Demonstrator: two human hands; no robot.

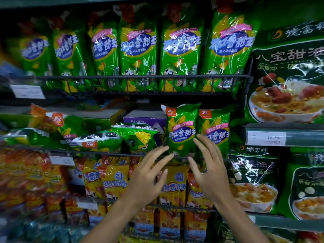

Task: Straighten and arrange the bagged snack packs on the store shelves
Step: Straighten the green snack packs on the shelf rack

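A green corn-sausage pack (181, 128) stands upright on the middle shelf behind the wire rail (105, 152), with a second upright pack (216, 130) to its right. My left hand (149, 174) and my right hand (208, 170) hover just in front of the first pack, fingers spread, holding nothing. Left of them, a toppled green pack (138, 135) and another flat one (98, 141) lie on the same shelf. Further left, more packs (57, 123) lean over in disorder.
The top shelf holds a neat row of upright green packs (140, 53). Yellow packs (114, 181) hang below the middle rail. Large dark green porridge bags (287, 81) fill the right side. A purple box (145, 120) sits behind the toppled packs.
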